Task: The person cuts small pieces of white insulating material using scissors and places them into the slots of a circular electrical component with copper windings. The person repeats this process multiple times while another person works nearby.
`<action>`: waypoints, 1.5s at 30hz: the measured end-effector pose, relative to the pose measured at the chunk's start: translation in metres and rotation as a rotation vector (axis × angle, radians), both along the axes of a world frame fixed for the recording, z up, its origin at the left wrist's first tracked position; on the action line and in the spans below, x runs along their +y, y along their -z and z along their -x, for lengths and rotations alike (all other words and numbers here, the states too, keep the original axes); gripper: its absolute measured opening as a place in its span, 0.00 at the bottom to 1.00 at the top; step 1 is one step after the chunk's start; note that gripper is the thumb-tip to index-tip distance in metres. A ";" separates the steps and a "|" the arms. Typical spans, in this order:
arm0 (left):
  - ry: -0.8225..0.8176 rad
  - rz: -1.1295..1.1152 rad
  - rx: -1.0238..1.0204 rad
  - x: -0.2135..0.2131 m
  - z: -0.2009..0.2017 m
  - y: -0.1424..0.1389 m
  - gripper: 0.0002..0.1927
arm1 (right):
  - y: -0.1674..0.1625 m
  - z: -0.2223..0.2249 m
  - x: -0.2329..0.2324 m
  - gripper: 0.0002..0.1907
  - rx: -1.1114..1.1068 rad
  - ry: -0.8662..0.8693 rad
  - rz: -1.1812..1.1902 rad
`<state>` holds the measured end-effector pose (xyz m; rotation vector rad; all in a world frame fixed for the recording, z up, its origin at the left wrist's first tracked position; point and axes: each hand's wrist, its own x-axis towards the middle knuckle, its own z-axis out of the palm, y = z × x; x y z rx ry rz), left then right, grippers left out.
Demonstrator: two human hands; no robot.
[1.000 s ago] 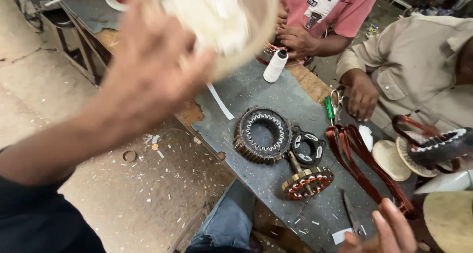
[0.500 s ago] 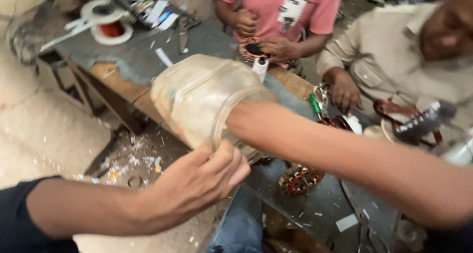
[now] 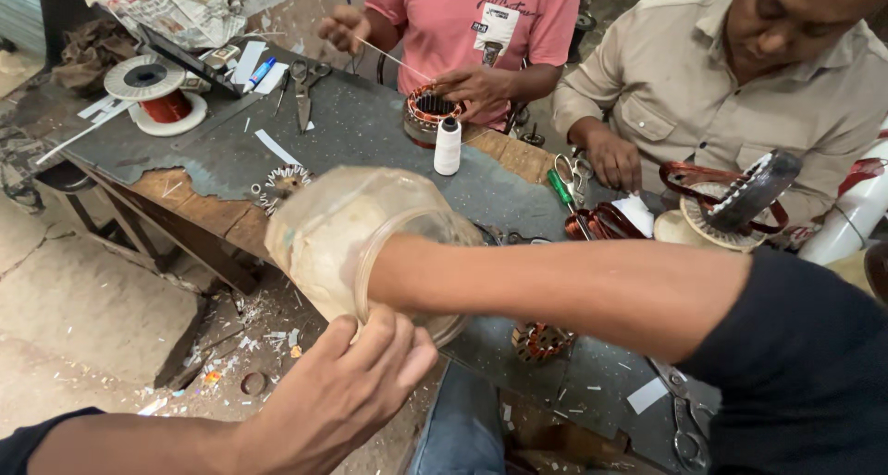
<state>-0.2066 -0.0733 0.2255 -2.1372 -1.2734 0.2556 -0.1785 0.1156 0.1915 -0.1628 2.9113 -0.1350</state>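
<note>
A cloudy, translucent plastic jar [image 3: 347,239] is sheathing the right hand, hiding its grip. The left hand [image 3: 347,392], just below, is pinching the jar's rim above the bench [image 3: 370,133].

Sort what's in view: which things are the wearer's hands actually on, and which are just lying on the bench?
In hand:
plastic jar, right forearm inside it
left hand at the jar's rim

Lying about:
white thread spool
copper wire reel
scissors
green screwdriver

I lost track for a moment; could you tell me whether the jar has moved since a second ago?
Yes. The jar has come down from high above the workbench to just over its near edge.
</note>
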 end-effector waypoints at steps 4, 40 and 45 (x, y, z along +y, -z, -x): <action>-0.078 -0.044 -0.017 0.003 0.002 -0.013 0.29 | -0.019 -0.006 0.009 0.09 0.144 -0.004 -0.042; -0.239 0.007 -0.539 0.039 0.047 -0.023 0.29 | -0.118 -0.116 0.086 0.16 0.350 0.497 0.709; -0.242 -0.007 -0.573 0.050 0.047 -0.025 0.29 | -0.090 -0.208 0.098 0.11 0.384 0.621 0.343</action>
